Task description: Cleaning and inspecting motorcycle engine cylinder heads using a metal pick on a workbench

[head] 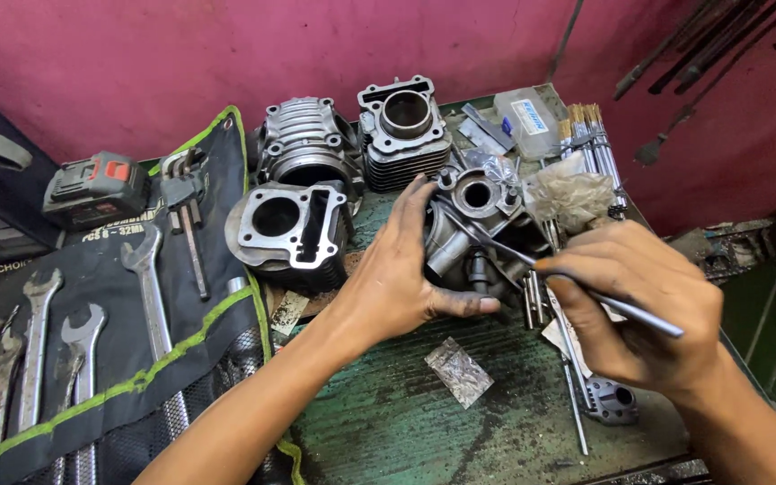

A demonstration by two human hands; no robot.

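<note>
My left hand (pixel 394 274) grips a grey metal engine cylinder head (pixel 476 224) that stands on the green workbench (pixel 388 422), fingers over its left side and thumb under its front. My right hand (pixel 644 305) pinches a thin metal rod tool (pixel 532 260), held like a pen. The rod's tip reaches up and left into the cylinder head near its round bore. Both forearms come in from the bottom of the view.
Three finned engine cylinders (pixel 291 229) (pixel 307 144) (pixel 404 126) stand behind. A black tool roll with several spanners (pixel 150 287) lies left, a battery pack (pixel 96 189) beside it. Brushes (pixel 590 135), a plastic box (pixel 529 121), a foil packet (pixel 459 370) and a small metal part (pixel 612 400) lie around.
</note>
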